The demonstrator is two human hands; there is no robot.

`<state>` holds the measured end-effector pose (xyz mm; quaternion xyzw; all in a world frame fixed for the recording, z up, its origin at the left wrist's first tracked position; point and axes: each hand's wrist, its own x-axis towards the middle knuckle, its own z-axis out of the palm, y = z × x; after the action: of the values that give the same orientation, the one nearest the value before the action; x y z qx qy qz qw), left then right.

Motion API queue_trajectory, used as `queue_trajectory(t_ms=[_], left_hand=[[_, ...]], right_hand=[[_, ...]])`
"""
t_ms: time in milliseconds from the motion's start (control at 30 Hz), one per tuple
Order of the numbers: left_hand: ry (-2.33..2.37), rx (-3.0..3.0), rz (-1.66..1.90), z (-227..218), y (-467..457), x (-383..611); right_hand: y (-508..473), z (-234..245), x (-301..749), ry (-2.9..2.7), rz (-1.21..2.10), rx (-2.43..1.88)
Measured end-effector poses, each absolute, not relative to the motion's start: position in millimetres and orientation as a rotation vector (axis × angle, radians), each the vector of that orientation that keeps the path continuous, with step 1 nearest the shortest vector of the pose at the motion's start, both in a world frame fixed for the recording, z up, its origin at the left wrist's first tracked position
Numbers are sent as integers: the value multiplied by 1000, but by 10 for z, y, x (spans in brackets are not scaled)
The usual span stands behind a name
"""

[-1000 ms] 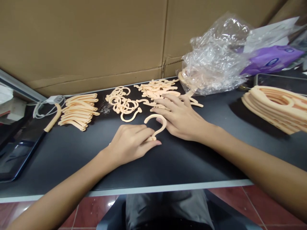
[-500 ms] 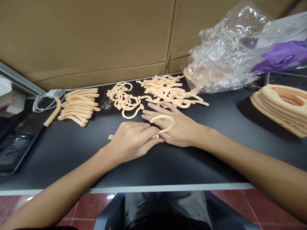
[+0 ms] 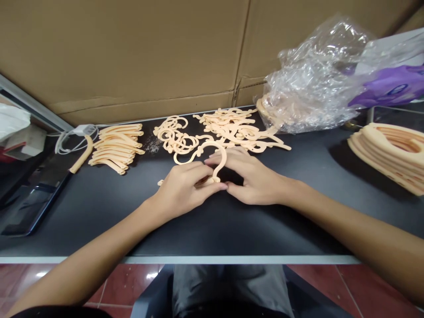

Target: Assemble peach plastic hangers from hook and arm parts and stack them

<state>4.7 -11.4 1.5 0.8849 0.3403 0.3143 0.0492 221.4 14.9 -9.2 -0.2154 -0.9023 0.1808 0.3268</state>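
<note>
My left hand is closed around a beige plastic hanger piece, whose end sticks out past the knuckles. A curved hanger hook stands up from that piece beside my left thumb. Close against it on the right is my right hand, its fingers bent behind the hook and its thumb apart from them near the hook's base. Most of the held piece is hidden by my left fingers. Just behind my hands lie a pile of loose hooks and a tangled heap of hooks.
Curved hanger arms are stacked at the left, near a white cable and a dark tablet-like device. A clear plastic bag sits at the back right. Stacked hangers stand at the right edge, before a cardboard wall.
My right hand has gone from flat and spread to bent around the hook. The hook has swung from lying across my right hand to standing upright. The view has shifted slightly.
</note>
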Motion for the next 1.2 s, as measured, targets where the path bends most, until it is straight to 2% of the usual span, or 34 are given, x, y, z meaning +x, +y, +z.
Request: queue_trajectory(t_ms=[300,367,467,533,633,733,900,1100,1200], left_hand=[[956,2697,884,37,-48,10],[1064,2666,925,137,23,-63],[1525,2516,964,385,192,-328],[1843,2357,787,568,288,-578],[2026,2175,222,746,345,-927],[2260,2089,75,767,340,-1120],[2233,2130,100,675,350,-1091],[2294,2159,647,566,166,-1017],[2525,2161,656,472,-50,-1308]], right_hand=[[77,-34,2158,-2004,932,-721],[82,-46,2161,-1983,987,-762],[92,-70,2178,-1930,1043,-801],[95,-83,2185,-1904,1048,-812],[93,-89,2188,-1908,1045,-826],[94,-85,2188,-1928,1037,-822],[103,-79,2188,-1940,1036,-816],[101,-71,2190,-2026,979,-840],[94,-67,2188,-2060,950,-852]])
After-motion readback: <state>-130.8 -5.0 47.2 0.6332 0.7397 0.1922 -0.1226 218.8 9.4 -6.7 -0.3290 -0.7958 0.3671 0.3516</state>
